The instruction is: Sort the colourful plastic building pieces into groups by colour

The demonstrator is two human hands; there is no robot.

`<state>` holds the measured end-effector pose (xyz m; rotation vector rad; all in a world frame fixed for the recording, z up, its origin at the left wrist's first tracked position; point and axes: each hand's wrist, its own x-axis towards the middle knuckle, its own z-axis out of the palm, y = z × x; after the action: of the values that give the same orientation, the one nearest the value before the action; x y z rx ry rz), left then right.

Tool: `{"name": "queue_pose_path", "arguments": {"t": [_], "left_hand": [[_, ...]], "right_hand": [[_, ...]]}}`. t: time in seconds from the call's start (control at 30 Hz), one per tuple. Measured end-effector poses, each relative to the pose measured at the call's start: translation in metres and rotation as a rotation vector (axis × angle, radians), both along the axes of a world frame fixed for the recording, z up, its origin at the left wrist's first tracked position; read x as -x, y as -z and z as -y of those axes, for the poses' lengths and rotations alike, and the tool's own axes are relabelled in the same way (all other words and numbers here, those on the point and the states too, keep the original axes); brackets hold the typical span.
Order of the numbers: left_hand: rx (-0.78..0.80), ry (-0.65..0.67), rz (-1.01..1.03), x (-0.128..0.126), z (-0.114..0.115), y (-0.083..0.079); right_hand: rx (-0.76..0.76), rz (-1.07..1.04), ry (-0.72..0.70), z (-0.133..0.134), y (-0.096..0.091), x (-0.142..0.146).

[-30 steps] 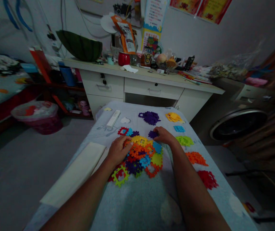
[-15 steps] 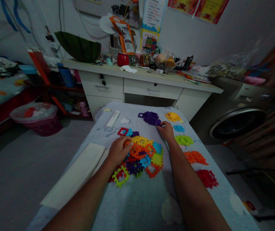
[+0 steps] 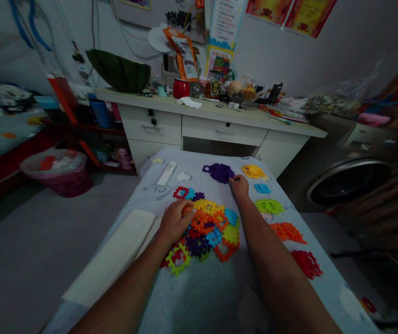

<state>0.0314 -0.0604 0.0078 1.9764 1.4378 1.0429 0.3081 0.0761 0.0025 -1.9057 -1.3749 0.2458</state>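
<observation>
My left hand [image 3: 177, 219] rests on the left side of a mixed heap of plastic interlocking tiles [image 3: 206, 222], its thumb and forefinger apart over orange and yellow pieces. My right hand [image 3: 240, 186] is at the near right edge of a pile of purple tiles [image 3: 221, 172], fingertips pinched together against it. Whether a tile is still between those fingertips is hard to see. Down the right side lie separate piles: yellow tiles [image 3: 253, 171], blue tiles [image 3: 262, 188], lime-green tiles [image 3: 269, 206], orange tiles [image 3: 287, 232] and red tiles [image 3: 307, 263].
A pale cloth covers the table [image 3: 199, 297]. On its left are a long white box [image 3: 166, 175] and a folded cream-coloured sheet [image 3: 112, 260]. Beyond stands a white desk [image 3: 220, 111] with many items on top. A washing machine [image 3: 345, 148] is right; a lined pink bin [image 3: 58, 171] is left.
The purple tile at my right fingertips has come in against the purple pile. My left hand stays on the mixed heap. The whole view has shifted slightly.
</observation>
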Motion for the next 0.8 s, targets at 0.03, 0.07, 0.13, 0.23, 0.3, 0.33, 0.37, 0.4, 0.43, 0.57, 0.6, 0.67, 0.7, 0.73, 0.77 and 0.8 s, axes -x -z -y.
{"name": "queue_pose_path", "arguments": {"t": [0.03, 0.07, 0.13, 0.23, 0.3, 0.33, 0.37, 0.4, 0.43, 0.57, 0.6, 0.67, 0.7, 0.73, 0.77, 0.8], "left_hand": [[-0.002, -0.003, -0.002, 0.0, 0.0, 0.0], [-0.003, -0.006, -0.005, 0.0, 0.0, 0.0], [-0.005, -0.01, -0.009, 0.0, 0.0, 0.0], [-0.007, -0.013, -0.009, 0.0, 0.001, 0.001], [-0.006, -0.01, -0.005, 0.0, 0.001, 0.001], [-0.007, -0.007, -0.001, 0.0, 0.001, 0.001], [-0.01, -0.002, 0.003, 0.0, 0.001, 0.0], [-0.013, 0.001, 0.007, 0.0, 0.001, 0.0], [-0.015, 0.004, 0.011, 0.0, 0.001, -0.001], [-0.026, 0.007, 0.02, 0.0, 0.001, -0.003], [-0.033, 0.009, 0.023, 0.001, 0.0, -0.003], [-0.052, 0.007, 0.033, 0.001, 0.0, -0.002], [-0.061, -0.002, 0.038, 0.001, 0.0, -0.001], [-0.068, -0.017, 0.042, 0.002, -0.001, 0.0], [-0.076, -0.039, 0.045, 0.002, -0.001, 0.002], [-0.082, -0.063, 0.046, 0.002, -0.001, 0.003]], "right_hand": [[0.003, 0.008, 0.003, 0.0, 0.001, 0.001], [0.0, 0.016, -0.003, 0.001, 0.003, 0.002], [-0.015, 0.029, -0.035, 0.002, 0.006, 0.003], [-0.045, 0.035, -0.082, 0.005, 0.007, 0.0], [-0.065, 0.025, -0.087, 0.007, 0.004, -0.002], [-0.074, 0.018, -0.097, 0.008, 0.001, -0.002], [-0.078, 0.008, -0.126, 0.01, -0.003, -0.001], [-0.074, -0.005, -0.18, 0.011, -0.008, 0.001], [-0.059, -0.022, -0.261, 0.013, -0.014, 0.004], [0.103, -0.066, -0.696, 0.025, -0.037, 0.03], [0.147, -0.049, -0.775, 0.028, -0.04, 0.038], [0.208, 0.019, -0.857, 0.033, -0.043, 0.053], [0.225, 0.06, -0.868, 0.035, -0.043, 0.059], [0.237, 0.097, -0.868, 0.037, -0.042, 0.065], [0.245, 0.13, -0.864, 0.038, -0.04, 0.069], [0.25, 0.159, -0.861, 0.039, -0.038, 0.073]]}}
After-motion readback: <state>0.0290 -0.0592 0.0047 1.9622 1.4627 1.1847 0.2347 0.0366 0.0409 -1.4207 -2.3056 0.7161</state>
